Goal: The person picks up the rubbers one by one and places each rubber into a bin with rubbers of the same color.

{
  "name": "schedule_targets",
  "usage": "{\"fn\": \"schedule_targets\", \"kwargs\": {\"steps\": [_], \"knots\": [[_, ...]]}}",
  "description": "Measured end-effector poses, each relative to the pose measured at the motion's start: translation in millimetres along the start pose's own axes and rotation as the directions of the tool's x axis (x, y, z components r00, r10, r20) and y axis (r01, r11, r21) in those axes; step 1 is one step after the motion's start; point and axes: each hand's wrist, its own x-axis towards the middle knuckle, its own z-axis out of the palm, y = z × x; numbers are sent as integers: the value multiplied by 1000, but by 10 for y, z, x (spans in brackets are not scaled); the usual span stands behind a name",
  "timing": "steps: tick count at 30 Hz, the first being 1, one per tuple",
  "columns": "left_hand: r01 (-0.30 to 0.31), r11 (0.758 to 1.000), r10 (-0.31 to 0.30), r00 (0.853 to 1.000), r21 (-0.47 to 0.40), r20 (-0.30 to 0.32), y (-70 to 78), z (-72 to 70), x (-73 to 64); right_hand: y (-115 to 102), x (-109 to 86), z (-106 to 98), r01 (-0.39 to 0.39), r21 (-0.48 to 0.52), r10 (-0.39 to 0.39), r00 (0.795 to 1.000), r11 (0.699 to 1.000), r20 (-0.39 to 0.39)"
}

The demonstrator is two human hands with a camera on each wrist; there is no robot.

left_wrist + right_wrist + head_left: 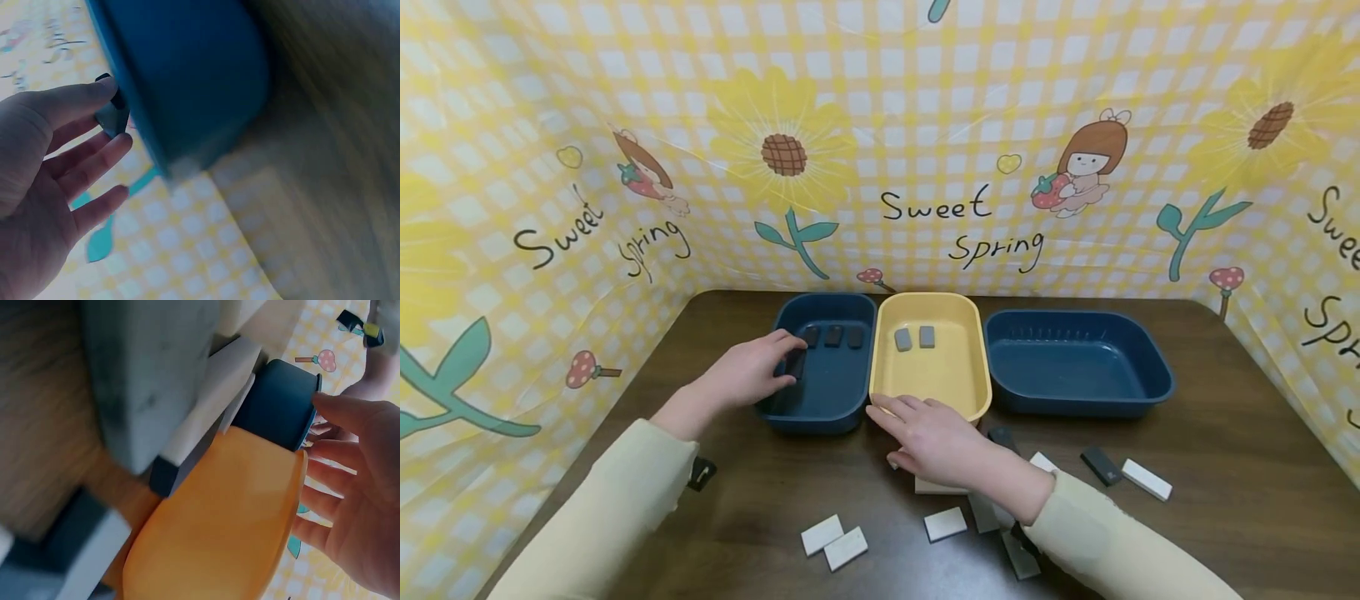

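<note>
My left hand (pixel 737 375) pinches a small black rectangular block (pixel 794 363) between thumb and fingers, inside the left side of the left blue bin (pixel 820 423). In the left wrist view the same block (pixel 114 119) shows at the bin's rim. Three dark blocks (pixel 832 335) lie in a row toward the far end of that bin. Over the near edge of the yellow bin (pixel 936 379), my right hand (pixel 936 437) hovers or rests with fingers extended, holding nothing; contact with the rim is unclear. Two grey blocks (pixel 927 337) lie in the yellow bin.
A wider blue bin (pixel 1075 398) stands at the right. Several loose blocks lie on the brown table, including white blocks (pixel 846 548) in front, a dark block (pixel 1101 466) and a white block (pixel 1147 479) at right. My right forearm partly covers a pile.
</note>
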Motion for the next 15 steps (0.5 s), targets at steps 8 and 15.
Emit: {"fn": "schedule_targets", "kwargs": {"steps": [8,15], "knots": [[6,997,-18,987,80,158,-239,185,252,-47,87,69,-1,-48,6,995,999,102],[-20,992,-8,977,127,214,-287,271,381,-55,122,60,-13,-49,17,996,999,92]]}}
